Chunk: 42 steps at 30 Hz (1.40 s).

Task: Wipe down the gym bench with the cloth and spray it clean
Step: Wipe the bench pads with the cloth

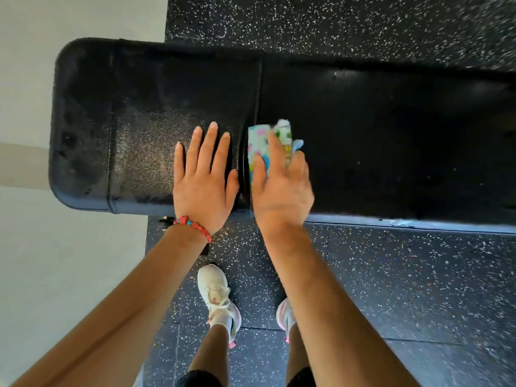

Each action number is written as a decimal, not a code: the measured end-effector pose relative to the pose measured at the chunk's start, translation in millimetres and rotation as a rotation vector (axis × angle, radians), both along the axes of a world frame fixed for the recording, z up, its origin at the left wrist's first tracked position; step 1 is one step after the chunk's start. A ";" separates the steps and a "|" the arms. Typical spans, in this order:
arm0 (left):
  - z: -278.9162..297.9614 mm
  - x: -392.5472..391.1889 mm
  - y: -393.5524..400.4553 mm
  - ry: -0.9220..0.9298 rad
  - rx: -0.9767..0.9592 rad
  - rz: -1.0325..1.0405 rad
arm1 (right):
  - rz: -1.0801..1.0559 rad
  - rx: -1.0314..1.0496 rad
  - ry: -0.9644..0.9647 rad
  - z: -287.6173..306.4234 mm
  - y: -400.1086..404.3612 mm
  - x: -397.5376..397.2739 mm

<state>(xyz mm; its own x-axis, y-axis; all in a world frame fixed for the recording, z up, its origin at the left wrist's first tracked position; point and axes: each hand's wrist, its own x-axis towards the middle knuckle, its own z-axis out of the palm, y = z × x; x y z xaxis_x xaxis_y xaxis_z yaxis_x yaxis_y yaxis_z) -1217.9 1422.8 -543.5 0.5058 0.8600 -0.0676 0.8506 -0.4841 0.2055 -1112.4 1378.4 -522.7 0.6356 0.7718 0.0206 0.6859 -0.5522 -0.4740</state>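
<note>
Left hand (205,180) lies flat on the bench (363,129); just right, right hand (282,188) presses on the cloth (264,141).

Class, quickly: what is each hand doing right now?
Left hand: open, flat on the bench, holding nothing.
Right hand: pressing the cloth onto the bench.

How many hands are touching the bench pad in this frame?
2. The left hand lies flat and bare on the bench pad, left of the seam; the right hand presses the cloth just right of it.
</note>
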 end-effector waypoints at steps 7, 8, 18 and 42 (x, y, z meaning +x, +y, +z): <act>5.3 7.3 0.3 -0.046 -0.003 0.037 | -0.001 -0.046 -0.087 -5.1 -15.9 87.3; 6.1 11.3 1.1 -0.057 0.001 0.035 | -0.112 -0.062 -0.055 -5.4 -18.6 104.4; -5.2 44.8 10.9 -0.104 0.037 0.017 | 0.065 -0.057 -0.043 -7.0 45.9 76.0; -3.5 86.4 -24.6 -0.114 0.047 -0.068 | 0.138 -0.021 -0.108 -4.3 -30.6 126.0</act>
